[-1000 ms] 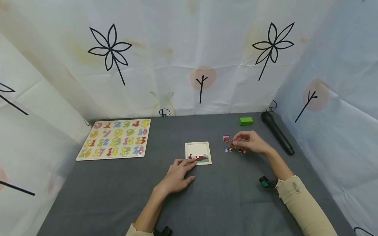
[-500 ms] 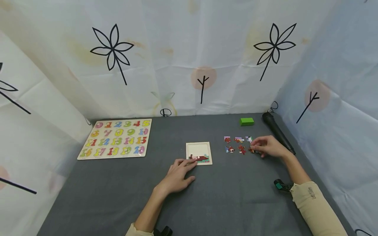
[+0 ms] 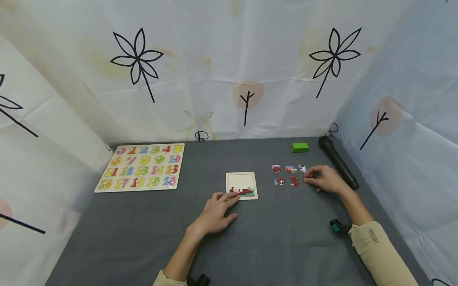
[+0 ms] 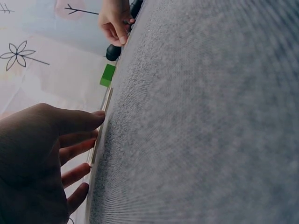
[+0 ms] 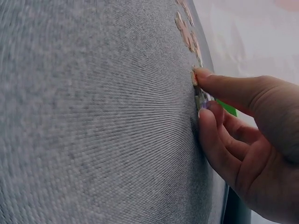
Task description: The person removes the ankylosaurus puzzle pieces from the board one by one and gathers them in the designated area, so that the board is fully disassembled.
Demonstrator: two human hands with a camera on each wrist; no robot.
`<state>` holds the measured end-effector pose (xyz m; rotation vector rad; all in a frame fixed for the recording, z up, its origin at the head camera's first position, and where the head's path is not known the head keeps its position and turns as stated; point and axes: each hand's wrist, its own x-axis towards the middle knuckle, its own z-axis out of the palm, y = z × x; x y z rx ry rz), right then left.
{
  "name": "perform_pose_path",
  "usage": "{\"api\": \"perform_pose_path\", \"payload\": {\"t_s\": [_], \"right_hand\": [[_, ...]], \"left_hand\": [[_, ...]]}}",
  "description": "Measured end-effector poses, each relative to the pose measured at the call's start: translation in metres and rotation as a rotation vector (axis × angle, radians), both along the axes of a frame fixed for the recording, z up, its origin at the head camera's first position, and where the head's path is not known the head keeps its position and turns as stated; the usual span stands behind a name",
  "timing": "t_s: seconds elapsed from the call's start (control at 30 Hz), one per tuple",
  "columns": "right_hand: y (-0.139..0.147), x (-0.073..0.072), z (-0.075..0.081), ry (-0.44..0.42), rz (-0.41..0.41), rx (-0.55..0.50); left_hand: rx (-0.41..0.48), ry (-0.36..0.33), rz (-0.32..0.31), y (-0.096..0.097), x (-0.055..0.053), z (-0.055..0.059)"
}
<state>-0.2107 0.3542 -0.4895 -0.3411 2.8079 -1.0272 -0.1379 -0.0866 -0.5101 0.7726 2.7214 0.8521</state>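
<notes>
Right hand [image 3: 325,179] back at loose pieces [image 3: 290,175]

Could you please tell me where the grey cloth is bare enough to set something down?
Bare: between the number board and the small puzzle tray, and the near stretch between both forearms. Crowded: the loose puzzle pieces by the right hand.

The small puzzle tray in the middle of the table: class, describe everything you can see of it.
The puzzle tray is a small, pale, square board with a raised rim, wood or card by its look. It lies flat on the grey table, to the right of the number board. Most of its inside is bare; only the bottom row holds fitted pieces, red-brown and green. The left hand rests beside it, fingers touching its lower left corner. The loose pieces lie apart, to its right.
</notes>
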Motion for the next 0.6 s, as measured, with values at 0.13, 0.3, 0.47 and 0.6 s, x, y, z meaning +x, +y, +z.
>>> {"api": "perform_pose_path", "payload": {"t_s": [0.13,0.3,0.47,0.6], "right_hand": [[-0.003,0.001,0.002,0.018,-0.023,0.009],[-0.019,-0.001,0.004,0.076,-0.024,-0.024],[-0.051,-0.007,0.004,0.048,0.059,-0.131],[-0.082,-0.012,-0.003,0.003,0.129,-0.215]], "left_hand": [[-0.014,0.006,-0.010,-0.001,0.000,0.001],[-0.036,0.023,-0.024,-0.002,0.000,0.000],[-0.029,0.037,-0.040,-0.005,0.000,0.000],[-0.019,0.032,-0.055,-0.009,-0.001,0.001]]}}
